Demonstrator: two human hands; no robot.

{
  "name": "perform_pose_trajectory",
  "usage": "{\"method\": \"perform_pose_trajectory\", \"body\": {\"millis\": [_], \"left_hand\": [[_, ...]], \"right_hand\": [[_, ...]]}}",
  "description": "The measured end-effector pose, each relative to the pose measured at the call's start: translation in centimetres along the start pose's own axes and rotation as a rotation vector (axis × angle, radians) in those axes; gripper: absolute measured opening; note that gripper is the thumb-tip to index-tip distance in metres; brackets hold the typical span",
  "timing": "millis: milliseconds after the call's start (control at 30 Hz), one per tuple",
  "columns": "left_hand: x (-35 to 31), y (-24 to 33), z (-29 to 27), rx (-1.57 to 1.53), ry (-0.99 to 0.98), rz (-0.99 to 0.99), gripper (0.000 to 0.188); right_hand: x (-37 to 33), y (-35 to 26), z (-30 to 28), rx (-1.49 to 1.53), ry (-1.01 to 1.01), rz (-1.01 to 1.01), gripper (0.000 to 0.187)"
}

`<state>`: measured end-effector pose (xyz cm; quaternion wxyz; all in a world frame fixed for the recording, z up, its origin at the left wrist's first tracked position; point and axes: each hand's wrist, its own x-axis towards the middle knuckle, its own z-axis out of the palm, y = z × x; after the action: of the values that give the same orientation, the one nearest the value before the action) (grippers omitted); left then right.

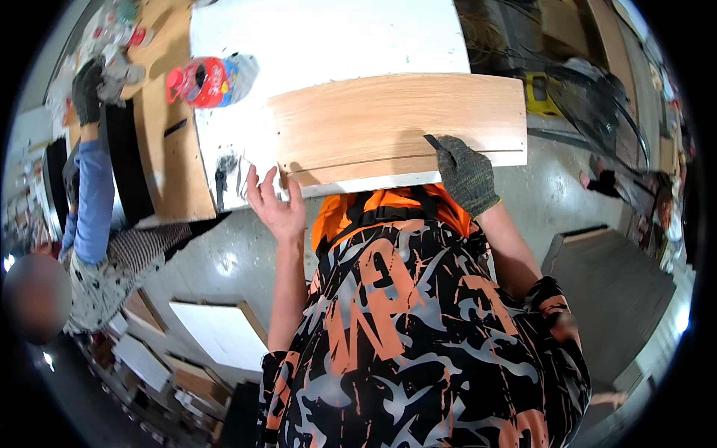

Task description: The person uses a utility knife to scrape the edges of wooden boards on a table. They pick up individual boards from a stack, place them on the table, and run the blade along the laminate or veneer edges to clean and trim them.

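Note:
A wood-grain board [388, 119] with a narrow groove near its front edge lies on the white worktop [321, 37]. My left hand [276, 205] is bare, with its fingers spread at the board's near left corner. On my right hand [468, 175] is a dark knitted glove. Its fingers are closed over the board's front right part, and a small, flat, dark piece [432, 141] sticks out from them. The kind of piece cannot be made out, as the glove hides most of it.
A red-capped plastic bottle [213, 81] lies left of the board. Dark smudges [226, 168] mark the worktop's left side. Another person's gloved hand [88, 89] works at the far left. A black fan [601, 108] stands at the right, and a white panel [220, 334] lies on the floor.

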<state>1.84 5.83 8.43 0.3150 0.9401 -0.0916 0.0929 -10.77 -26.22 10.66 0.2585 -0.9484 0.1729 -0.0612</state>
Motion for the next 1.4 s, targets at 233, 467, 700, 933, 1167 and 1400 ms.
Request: {"method": "perform_pose_trajectory", "body": {"millis": [233,467,700,933,1167,1400], "left_hand": [[9.0,0.5,2.0,-0.054,-0.12,0.45,0.036],[12.6,1.5,5.2,-0.12,-0.387,0.656,0.034],[11.4,0.0,6.7,-0.085,-0.306,0.818,0.03],[11.5,0.5,6.8,-0.149,-0.306,0.789,0.03],[10.3,-0.8,5.7,-0.16,-0.2,0.567,0.035],[-2.1,0.4,1.4,0.094,0.21,-0.091,0.052]], "right_hand": [[-5.8,-0.3,0.7,0.054,0.151,0.514,0.025],[-10.5,-5.6,4.1,0.183,0.269,0.648,0.024],[-11.8,-9.0,5.7,0.184,0.254,0.732,0.021],[-7.8,-8.0,3.6,0.072,0.334,0.414,0.02],[-1.1,-5.9,0.9,0.069,0.102,0.231,0.022],[6.6,-3.0,-1.0,-0.042,-0.277,-0.255,0.026]]}}
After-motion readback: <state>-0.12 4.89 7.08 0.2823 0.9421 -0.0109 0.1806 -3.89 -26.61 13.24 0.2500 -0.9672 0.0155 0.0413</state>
